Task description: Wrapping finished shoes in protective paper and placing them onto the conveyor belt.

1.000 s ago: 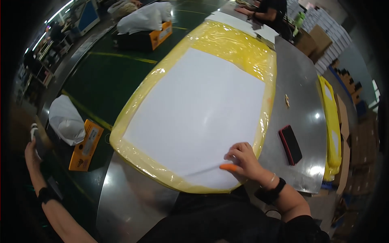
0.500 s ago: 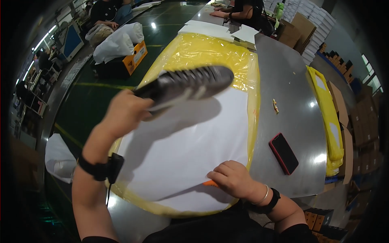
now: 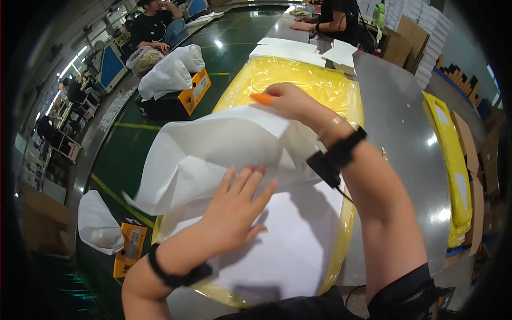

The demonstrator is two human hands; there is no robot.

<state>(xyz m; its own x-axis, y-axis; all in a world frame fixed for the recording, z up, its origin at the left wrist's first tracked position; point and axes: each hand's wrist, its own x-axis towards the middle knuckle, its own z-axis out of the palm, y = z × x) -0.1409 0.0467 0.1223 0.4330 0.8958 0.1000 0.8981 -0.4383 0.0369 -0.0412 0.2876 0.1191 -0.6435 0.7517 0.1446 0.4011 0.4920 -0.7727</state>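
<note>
The lifted sheet (image 3: 210,140) bellies up above the paper stack (image 3: 298,234), running crosswise between the hands. The right hand (image 3: 288,101), curled closed, seems to pinch its far edge, an orange tip (image 3: 261,98) showing there. The left hand (image 3: 237,205), spread wide and gripping nothing visible, is at its near fold; contact is unclear.

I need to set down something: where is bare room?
Mostly bare: grey metal tabletop right of the yellow plastic-wrapped stack; green belt between the far black-orange box and near white paper bundle. Crowded: above that stack (raised white sheet, left hand, right hand).
</note>
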